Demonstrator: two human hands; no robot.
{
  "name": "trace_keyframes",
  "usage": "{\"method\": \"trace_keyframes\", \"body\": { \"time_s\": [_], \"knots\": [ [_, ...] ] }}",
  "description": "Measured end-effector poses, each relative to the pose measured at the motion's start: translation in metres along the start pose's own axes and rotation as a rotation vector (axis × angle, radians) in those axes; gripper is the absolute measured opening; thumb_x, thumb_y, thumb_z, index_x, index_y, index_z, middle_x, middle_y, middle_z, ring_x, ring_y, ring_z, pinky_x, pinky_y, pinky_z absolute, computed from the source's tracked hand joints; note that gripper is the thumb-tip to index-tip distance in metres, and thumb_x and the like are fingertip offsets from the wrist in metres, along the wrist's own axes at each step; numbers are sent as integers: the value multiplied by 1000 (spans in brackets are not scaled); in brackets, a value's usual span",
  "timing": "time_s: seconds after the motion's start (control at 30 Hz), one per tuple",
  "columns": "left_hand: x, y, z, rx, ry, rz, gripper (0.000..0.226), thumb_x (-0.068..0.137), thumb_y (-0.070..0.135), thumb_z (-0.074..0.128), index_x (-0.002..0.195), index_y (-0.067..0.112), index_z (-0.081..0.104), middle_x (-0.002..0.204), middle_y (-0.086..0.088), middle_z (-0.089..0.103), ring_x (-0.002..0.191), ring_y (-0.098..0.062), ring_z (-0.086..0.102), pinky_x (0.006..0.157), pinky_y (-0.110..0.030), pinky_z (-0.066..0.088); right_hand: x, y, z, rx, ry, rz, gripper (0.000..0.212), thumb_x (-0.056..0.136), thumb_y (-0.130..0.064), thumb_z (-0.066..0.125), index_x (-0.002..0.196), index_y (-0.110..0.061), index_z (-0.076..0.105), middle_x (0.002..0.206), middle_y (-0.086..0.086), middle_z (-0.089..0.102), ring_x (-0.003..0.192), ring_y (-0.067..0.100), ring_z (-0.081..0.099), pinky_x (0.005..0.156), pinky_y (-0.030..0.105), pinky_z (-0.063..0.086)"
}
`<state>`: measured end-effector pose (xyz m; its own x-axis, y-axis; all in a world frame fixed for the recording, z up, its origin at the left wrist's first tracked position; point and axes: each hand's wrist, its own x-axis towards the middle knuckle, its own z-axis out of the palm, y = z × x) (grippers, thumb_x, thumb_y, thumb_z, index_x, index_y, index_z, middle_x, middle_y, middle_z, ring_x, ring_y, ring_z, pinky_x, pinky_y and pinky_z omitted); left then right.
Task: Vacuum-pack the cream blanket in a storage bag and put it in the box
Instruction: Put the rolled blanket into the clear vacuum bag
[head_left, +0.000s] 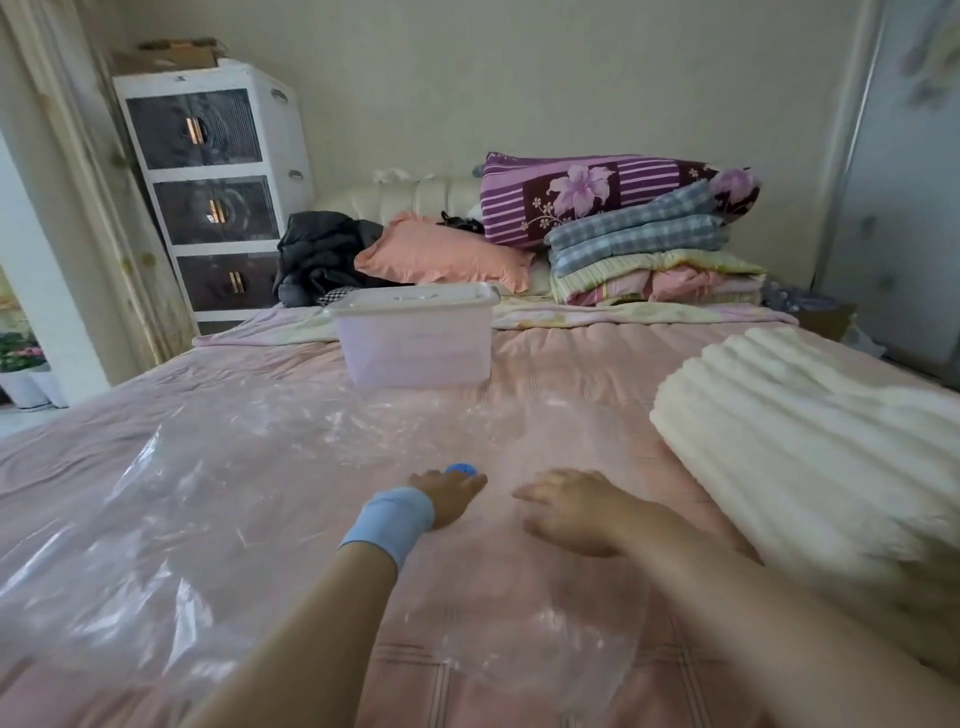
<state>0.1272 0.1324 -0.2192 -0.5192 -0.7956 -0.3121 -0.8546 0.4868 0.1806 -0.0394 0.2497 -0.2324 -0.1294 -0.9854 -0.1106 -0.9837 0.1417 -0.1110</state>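
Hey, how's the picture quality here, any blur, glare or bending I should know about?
Head view: soft, even daylight with no hard shadows; white glare streaks on the clear storage bag hide its edges; the cream blanket smears into blur at the right edge, and the forearms are blurred too; wide-angle bending curves the drawer cabinet and the curtain; the lidded plastic box is fairly sharp.

Soft, dim daylight enters from left, beyond curtain; no hard shadows. Pale glare streaks on clear storage bag near left. Wide-angle bend at edges: cabinet leans. Motion blur on near cream blanket right; overall focus soft, colours muted
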Motion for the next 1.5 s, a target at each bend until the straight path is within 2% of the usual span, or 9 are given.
{"method": "trace_keyframes", "body": {
  "time_s": [0.17, 0.3, 0.5, 0.6, 0.8, 0.93, 1.17, 1.4, 1.5],
  "knots": [
    [-20, -25, -9, 171, -43, -170, 60, 105, 47, 26, 150, 9, 33, 157, -13, 31, 144, -29, 30, 114, -38, 24, 12, 0, 27, -189, 55, 212, 85, 94, -68, 37, 161, -35, -5, 169, 13, -9, 155, 28, -13, 121, 56, -6],
    [-21, -51, 5, -56, -190, -160, 78, 97, 63, 32, 155, 12, 21, 162, -11, 19, 149, -29, 17, 119, -40, 14, 17, -16, 21, -247, 193, 172, 81, 97, -59, 41, 161, -24, 5, 168, 14, -6, 155, 31, -2, 122, 53, 9],
    [6, -95, 33, 62, 67, -110, 98, 79, 83, 40, 155, 38, -1, 164, -3, -11, 150, -31, -13, 116, -63, -1, 19, -30, 35, -102, -13, 181, 87, 92, -74, 31, 158, -39, -12, 164, 5, -29, 153, 30, -21, 116, 67, -3],
    [12, -102, 27, 112, 121, -107, 102, 76, 84, 43, 156, 37, 1, 165, 2, -5, 151, -27, -7, 117, -62, -1, 17, -19, 46, -28, -154, 226, 90, 89, -83, 25, 157, -40, -16, 166, 5, -23, 155, 29, -15, 120, 62, 1],
    [17, -52, 6, 165, 235, 109, 68, 88, 59, 55, 148, 41, 29, 158, 5, 28, 143, -23, 29, 115, -44, 26, 16, -1, 38, 3, -14, 215, 80, 93, -77, 24, 159, -41, -4, 168, 5, -16, 155, 21, -17, 119, 61, -4],
    [11, -25, 21, 85, -49, 108, 92, 83, 75, 49, 156, 35, 10, 164, -1, 5, 151, -27, 7, 120, -49, 13, 11, 1, 44, 5, -111, 218, 82, 92, -79, 25, 159, -42, -3, 169, 5, -14, 155, 22, -13, 121, 59, -2],
    [1, 26, 5, 345, -40, 9, 91, 81, 62, 66, 153, 22, 28, 157, -6, 31, 143, -32, 30, 116, -50, 27, -8, 17, 7, -48, 189, 216, 65, 98, -49, 46, 157, -29, 27, 169, 6, 7, 156, 21, 1, 124, 52, 2],
    [-3, 112, -2, -37, 178, 317, 58, 92, 48, 57, 145, 34, 39, 148, 6, 45, 133, -21, 45, 111, -38, 37, -79, 63, -26, -370, 408, 619, 61, 91, -34, 47, 150, -21, 35, 164, 17, 16, 153, 37, 4, 116, 66, 5],
    [-11, 155, 6, -169, 204, 414, 50, 95, 42, 55, 143, 34, 42, 142, 8, 52, 128, -20, 51, 108, -39, 41, -103, 68, -36, -422, 380, 822, 80, 92, -52, 47, 158, -16, 19, 165, 24, 5, 151, 46, -2, 111, 75, 0]
  ]
}}
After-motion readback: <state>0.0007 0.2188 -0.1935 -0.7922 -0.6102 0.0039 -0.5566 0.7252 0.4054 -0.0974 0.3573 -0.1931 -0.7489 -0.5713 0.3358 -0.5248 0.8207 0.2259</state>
